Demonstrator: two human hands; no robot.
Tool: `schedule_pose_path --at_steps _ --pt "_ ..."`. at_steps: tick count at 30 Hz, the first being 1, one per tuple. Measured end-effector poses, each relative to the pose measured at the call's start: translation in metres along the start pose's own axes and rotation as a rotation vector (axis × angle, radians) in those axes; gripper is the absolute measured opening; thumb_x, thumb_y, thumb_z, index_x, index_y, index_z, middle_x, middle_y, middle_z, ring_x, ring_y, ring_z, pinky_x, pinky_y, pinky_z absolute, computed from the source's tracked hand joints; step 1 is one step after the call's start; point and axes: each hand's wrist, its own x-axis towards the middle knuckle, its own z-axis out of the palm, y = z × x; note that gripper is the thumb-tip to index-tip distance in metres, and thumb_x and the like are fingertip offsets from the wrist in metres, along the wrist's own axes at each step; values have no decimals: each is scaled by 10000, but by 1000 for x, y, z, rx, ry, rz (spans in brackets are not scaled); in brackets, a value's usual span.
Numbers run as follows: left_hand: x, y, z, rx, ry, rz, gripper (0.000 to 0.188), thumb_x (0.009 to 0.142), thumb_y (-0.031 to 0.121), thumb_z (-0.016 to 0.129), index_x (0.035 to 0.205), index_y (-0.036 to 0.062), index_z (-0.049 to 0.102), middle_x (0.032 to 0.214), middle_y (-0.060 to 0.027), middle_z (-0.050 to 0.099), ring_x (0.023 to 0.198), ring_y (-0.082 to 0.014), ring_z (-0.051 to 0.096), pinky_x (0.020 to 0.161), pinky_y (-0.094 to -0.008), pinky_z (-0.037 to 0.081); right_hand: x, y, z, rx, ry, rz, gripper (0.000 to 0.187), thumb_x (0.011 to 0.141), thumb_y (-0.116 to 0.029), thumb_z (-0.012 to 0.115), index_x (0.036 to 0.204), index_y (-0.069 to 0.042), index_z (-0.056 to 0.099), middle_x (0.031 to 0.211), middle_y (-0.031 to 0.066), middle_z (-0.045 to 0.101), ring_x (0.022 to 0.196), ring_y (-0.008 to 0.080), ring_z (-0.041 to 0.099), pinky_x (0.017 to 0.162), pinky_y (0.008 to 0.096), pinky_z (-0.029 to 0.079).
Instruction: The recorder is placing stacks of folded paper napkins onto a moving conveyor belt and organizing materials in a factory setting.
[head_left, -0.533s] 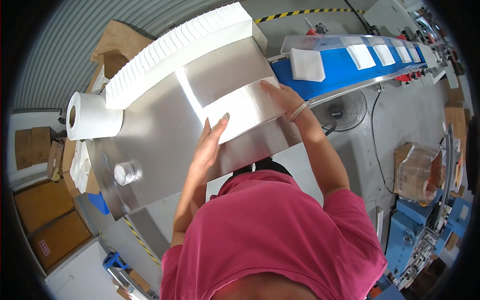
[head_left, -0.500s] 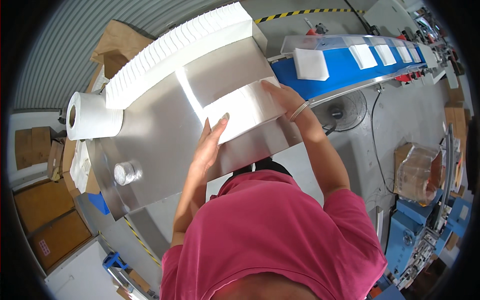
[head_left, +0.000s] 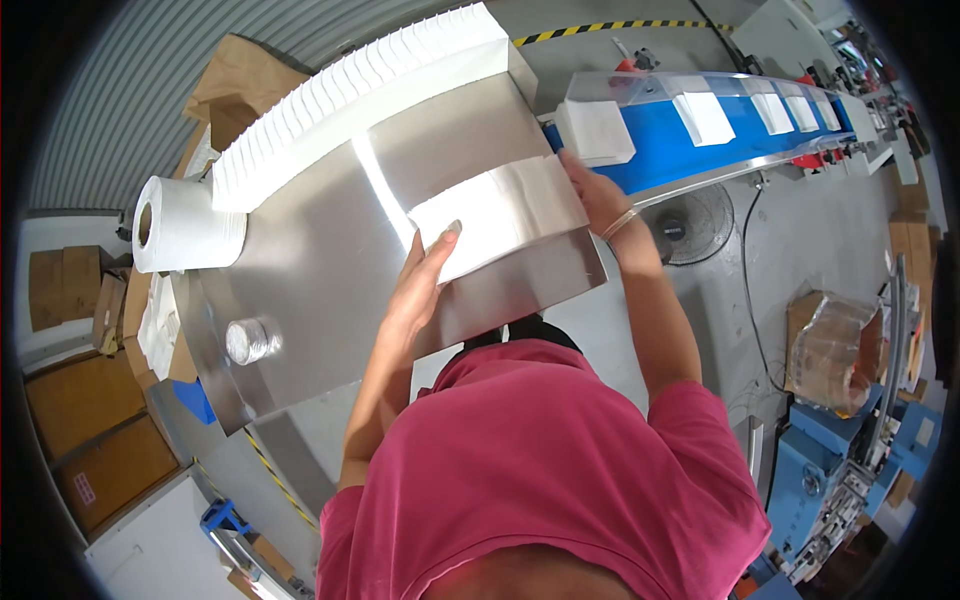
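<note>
A thick stack of white folded paper sheets lies near the front edge of the shiny metal table. My left hand grips its left end, thumb on the near face. Around the right end is my right hand, its fingertips partly hidden behind the stack and close to the conveyor's end. A folded white bundle lies at the near end of the blue conveyor belt, just beyond my right fingers. More white bundles sit spaced out along the belt.
A long row of white paper stacks lines the table's far edge, beside a big white roll. A roll of clear film lies at the left. Beneath the conveyor stands a fan; a carton with plastic is at right.
My right hand has shifted right, toward the conveyor, and the stack's right end now reaches farther right. Bundles on the belt have moved left, nearer the table. My left hand has stayed put.
</note>
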Motion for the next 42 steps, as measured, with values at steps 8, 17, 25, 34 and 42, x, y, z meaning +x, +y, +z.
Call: schedule_pose_path --at_steps 8,17,25,34,42 --pt "-5 -6 19 -13 -33 21 1119 792 484 591 1296 -64 -244 1411 -168 261 1345 -274 113 1080 -401 38 -31 2 47 -488 -14 -133 560 826 -403 569 1160 41 503 1004 105 587 860 162 558 762 275 437" --pt "-20 -1 28 -36 -25 26 1056 813 466 571 1317 -87 -175 1389 -225 265 1336 -276 155 1084 -373 105 -18 3 7 -695 109 -169 453 824 -312 588 1115 29 522 986 107 597 818 171 599 685 278 475" --pt "-21 9 40 31 21 -24 1032 826 469 544 1318 -90 -169 1405 -172 271 1341 -249 149 1084 -366 99 12 -1 -35 420 124 51 415 829 -311 605 1053 31 534 955 135 619 898 222 604 795 330 502" --pt "-6 -6 39 18 -23 35 1031 819 488 539 1323 -101 -140 1400 -206 258 1342 -270 136 1084 -357 82 -25 5 29 -439 72 -158 536 794 -401 619 1084 45 548 914 89 612 775 132 582 678 244 461" --pt "-23 15 49 19 6 26 977 785 472 604 1363 -57 21 1382 -233 234 1313 -311 193 1055 -389 201 -10 15 -2 -1322 342 -431 348 800 -247 606 1006 32 576 899 97 616 771 156 599 671 256 476"
